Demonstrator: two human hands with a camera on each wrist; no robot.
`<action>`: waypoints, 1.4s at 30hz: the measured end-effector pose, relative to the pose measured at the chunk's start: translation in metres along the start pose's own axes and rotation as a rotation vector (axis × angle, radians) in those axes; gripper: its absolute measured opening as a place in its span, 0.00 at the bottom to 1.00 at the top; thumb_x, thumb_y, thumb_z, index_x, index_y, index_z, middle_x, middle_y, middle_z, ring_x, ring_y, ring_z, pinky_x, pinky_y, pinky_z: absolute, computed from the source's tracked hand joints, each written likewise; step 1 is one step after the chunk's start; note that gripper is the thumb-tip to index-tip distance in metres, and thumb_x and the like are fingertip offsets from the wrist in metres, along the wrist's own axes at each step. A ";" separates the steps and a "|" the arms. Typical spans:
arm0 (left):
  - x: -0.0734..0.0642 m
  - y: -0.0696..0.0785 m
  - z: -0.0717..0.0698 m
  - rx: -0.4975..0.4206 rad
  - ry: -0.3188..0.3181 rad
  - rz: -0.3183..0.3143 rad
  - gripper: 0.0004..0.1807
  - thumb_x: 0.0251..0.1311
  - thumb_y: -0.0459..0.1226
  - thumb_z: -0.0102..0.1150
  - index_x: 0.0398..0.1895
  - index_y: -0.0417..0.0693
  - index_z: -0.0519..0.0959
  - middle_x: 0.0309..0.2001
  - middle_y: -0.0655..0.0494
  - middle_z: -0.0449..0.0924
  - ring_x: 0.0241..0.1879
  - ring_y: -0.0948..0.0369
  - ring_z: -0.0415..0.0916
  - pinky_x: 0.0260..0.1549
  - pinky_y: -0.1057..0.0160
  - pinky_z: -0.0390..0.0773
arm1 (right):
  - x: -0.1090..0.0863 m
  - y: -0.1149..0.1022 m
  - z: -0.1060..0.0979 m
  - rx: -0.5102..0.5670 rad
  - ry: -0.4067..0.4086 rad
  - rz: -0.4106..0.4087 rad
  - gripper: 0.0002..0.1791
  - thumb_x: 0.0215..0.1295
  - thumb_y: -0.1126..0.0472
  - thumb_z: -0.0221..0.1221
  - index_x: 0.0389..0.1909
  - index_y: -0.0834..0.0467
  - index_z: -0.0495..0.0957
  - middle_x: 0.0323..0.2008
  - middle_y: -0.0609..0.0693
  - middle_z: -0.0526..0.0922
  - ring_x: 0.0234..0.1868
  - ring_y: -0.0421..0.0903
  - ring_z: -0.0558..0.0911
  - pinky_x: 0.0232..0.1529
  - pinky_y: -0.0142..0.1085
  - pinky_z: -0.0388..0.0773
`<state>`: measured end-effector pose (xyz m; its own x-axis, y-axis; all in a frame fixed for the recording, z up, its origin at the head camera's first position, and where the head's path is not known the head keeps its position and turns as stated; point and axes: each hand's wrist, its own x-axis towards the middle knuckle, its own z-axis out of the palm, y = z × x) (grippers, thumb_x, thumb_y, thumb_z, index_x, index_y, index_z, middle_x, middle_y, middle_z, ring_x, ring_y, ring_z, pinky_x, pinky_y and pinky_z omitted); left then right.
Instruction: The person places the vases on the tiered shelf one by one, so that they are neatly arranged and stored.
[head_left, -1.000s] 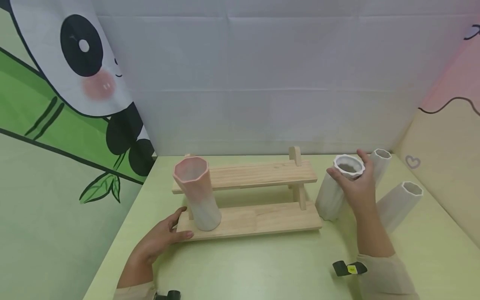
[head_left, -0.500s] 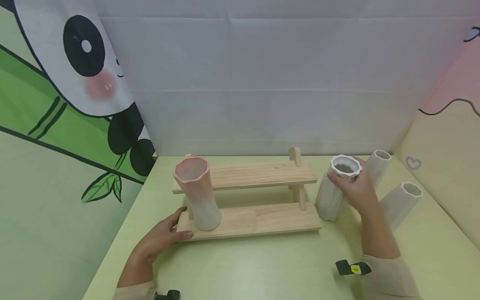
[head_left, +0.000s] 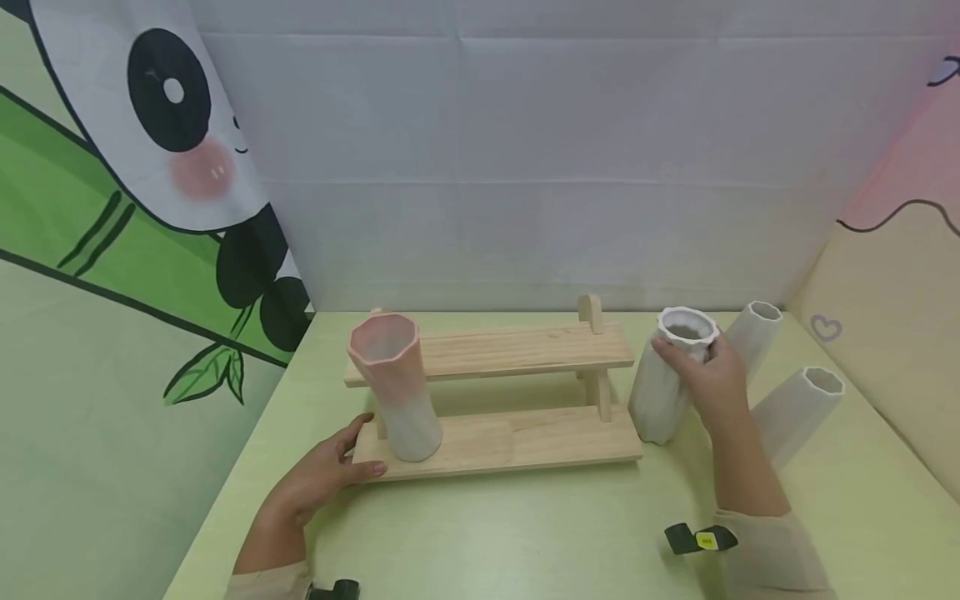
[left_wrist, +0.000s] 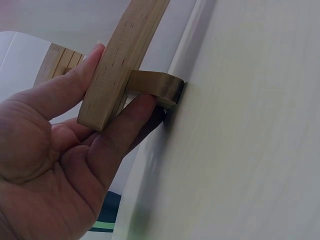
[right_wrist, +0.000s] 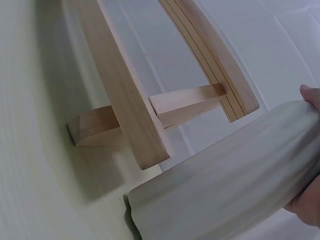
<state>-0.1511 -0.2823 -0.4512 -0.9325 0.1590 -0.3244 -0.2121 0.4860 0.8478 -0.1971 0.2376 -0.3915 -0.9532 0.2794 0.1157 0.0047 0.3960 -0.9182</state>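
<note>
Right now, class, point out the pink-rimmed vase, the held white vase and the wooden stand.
Pink-rimmed vase (head_left: 401,396): head view, middle of its body.
Held white vase (head_left: 660,396): head view, side of its body.
Wooden stand (head_left: 525,437): head view, lower board.

Pink-to-white vase (head_left: 406,404); white vases (head_left: 660,396); tan shelf (head_left: 525,435); yellow-green table (head_left: 487,533).

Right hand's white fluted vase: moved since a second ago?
Yes: the white fluted vase has its top slightly further left, nearer the two-tier wooden shelf.
</note>
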 end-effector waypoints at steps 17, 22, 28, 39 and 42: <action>-0.005 -0.003 -0.010 -0.003 -0.010 0.032 0.53 0.54 0.49 0.70 0.79 0.53 0.49 0.77 0.44 0.51 0.75 0.41 0.48 0.67 0.32 0.54 | -0.028 -0.046 -0.009 0.176 0.266 -0.091 0.32 0.55 0.51 0.72 0.61 0.47 0.73 0.51 0.42 0.78 0.51 0.38 0.74 0.51 0.27 0.70; -0.004 -0.001 -0.010 0.009 -0.014 0.034 0.54 0.53 0.50 0.70 0.79 0.52 0.49 0.77 0.44 0.50 0.75 0.39 0.47 0.66 0.32 0.54 | -0.042 -0.057 -0.012 0.364 0.307 -0.202 0.29 0.53 0.62 0.71 0.58 0.51 0.76 0.48 0.46 0.80 0.48 0.41 0.76 0.47 0.25 0.71; -0.005 -0.001 -0.011 0.007 -0.026 0.041 0.54 0.54 0.48 0.70 0.79 0.51 0.48 0.77 0.42 0.50 0.75 0.39 0.48 0.66 0.32 0.55 | -0.058 -0.070 -0.007 0.646 0.284 -0.361 0.27 0.51 0.71 0.69 0.56 0.62 0.77 0.45 0.52 0.84 0.45 0.44 0.80 0.47 0.28 0.74; -0.005 -0.008 -0.012 0.004 -0.036 0.056 0.53 0.55 0.47 0.70 0.79 0.50 0.48 0.77 0.42 0.50 0.75 0.39 0.49 0.66 0.34 0.57 | -0.068 -0.081 0.021 1.027 0.104 -0.573 0.25 0.52 0.81 0.63 0.53 0.76 0.72 0.42 0.64 0.83 0.45 0.54 0.84 0.49 0.37 0.79; -0.006 -0.009 -0.013 0.005 -0.039 0.056 0.53 0.55 0.47 0.70 0.79 0.50 0.48 0.77 0.42 0.50 0.74 0.39 0.50 0.66 0.34 0.57 | -0.071 -0.082 0.027 1.013 0.086 -0.574 0.24 0.52 0.80 0.63 0.53 0.76 0.73 0.42 0.63 0.84 0.45 0.53 0.84 0.48 0.36 0.80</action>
<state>-0.1472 -0.2986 -0.4515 -0.9307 0.2194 -0.2928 -0.1585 0.4796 0.8630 -0.1380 0.1618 -0.3348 -0.7133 0.3597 0.6015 -0.7007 -0.3849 -0.6007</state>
